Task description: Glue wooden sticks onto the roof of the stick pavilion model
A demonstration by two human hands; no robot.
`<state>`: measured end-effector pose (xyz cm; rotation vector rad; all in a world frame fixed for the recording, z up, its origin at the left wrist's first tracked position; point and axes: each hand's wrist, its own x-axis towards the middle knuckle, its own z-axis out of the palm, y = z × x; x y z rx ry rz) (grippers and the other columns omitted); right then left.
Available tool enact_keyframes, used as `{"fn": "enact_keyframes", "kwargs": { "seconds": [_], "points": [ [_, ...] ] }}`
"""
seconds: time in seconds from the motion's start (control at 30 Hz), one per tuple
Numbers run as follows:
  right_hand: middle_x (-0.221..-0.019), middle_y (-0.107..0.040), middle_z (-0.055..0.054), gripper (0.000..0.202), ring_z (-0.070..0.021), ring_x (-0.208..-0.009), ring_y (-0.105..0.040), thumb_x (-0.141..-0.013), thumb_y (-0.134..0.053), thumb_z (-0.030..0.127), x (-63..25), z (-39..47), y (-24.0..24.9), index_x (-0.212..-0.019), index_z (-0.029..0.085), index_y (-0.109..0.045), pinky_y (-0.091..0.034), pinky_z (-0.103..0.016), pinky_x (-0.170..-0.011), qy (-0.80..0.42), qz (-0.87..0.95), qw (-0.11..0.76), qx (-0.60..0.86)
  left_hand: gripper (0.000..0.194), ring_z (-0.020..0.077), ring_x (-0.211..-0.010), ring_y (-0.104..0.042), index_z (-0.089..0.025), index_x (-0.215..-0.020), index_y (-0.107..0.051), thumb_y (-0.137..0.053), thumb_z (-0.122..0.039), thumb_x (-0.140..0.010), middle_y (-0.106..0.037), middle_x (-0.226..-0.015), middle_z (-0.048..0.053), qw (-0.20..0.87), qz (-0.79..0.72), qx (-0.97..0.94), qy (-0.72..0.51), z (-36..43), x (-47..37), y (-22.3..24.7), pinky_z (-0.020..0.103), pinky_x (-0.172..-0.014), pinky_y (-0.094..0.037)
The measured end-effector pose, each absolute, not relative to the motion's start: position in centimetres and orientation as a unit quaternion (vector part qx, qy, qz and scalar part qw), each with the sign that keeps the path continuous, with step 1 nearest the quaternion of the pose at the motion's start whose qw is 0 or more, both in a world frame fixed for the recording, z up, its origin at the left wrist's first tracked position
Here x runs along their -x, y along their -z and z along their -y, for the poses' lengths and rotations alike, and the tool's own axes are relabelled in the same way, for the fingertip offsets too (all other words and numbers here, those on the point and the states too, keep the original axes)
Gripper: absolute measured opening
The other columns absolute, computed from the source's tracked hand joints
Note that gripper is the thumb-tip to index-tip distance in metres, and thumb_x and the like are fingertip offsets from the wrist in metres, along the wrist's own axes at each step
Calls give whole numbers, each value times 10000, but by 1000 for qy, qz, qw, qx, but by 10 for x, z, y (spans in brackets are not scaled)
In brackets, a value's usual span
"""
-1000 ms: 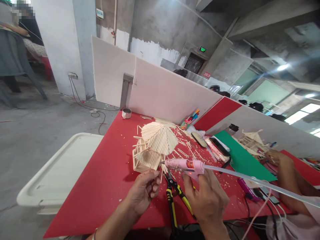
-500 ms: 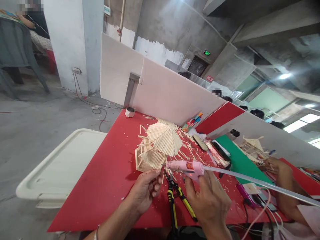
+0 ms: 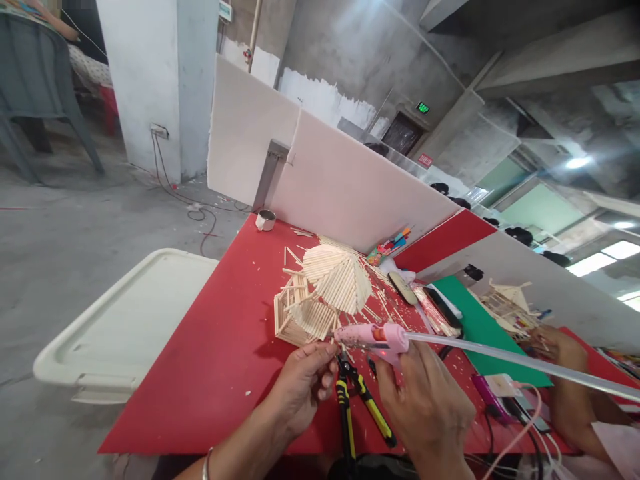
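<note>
While sticks [image 3: 371,313] litter the red table [image 3: 215,360], seemingly concrete walls [image 3: 333,40] rise beyond.

The tabletop [image 3: 210,373] is plain red, and the glue gun [image 3: 373,337] pink with an orange patch. The pliers [image 3: 370,407] have black handles striped in yellow. The stick roof [image 3: 337,277] is pale cream, lined with narrow ridges. The sheet [image 3: 493,333] is solid green, the lidded bin [image 3: 130,313] off-white, and the partition [image 3: 360,173] pinkish white with a red diagonal band.
</note>
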<state>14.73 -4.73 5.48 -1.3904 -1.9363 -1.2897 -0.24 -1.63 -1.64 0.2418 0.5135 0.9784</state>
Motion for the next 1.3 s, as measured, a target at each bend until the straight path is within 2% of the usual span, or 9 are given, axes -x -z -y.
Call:
{"fn": "enact_keyframes", "kwargs": {
  "seconds": [0.17,0.43,1.03,1.3],
  "points": [
    [-843,-678,-73,145,-164,-702,-601,-864,-543,263,-146,48,-56,-930,145,-596,-415,-263,-620,459,706,209,496,336,22,-387,-361,-130,-641,-577,-832,-335,-563,-544,-525,-29,843,-247,-116,-463,17,3,17,161,-359,-180],
    [-862,-686,-76,150,-157,-700,-609,-869,-542,255,-147,48,-55,-955,143,-595,-421,-257,-627,461,709,209,491,357,21,-389,-354,-133,-640,-576,-841,-348,-538,-537,-523,-34,841,-256,-120,-461,17,4,15,161,-362,-179],
    [-845,-690,-78,153,-160,-687,-617,-873,-536,247,-147,46,-54,-962,144,-604,-434,-254,-623,468,698,223,494,341,23,-392,-357,-126,-626,-565,-829,-334,-563,-529,-531,-30,839,-253,-123,-467,16,6,17,173,-370,-169],
    [-745,-663,-46,129,-158,-644,-576,-852,-585,237,-147,45,-56,-938,143,-609,-397,-264,-598,483,686,231,493,312,24,-397,-355,-127,-651,-576,-814,-318,-589,-533,-539,-30,842,-247,-122,-465,15,6,18,170,-375,-170]
  ]
}}
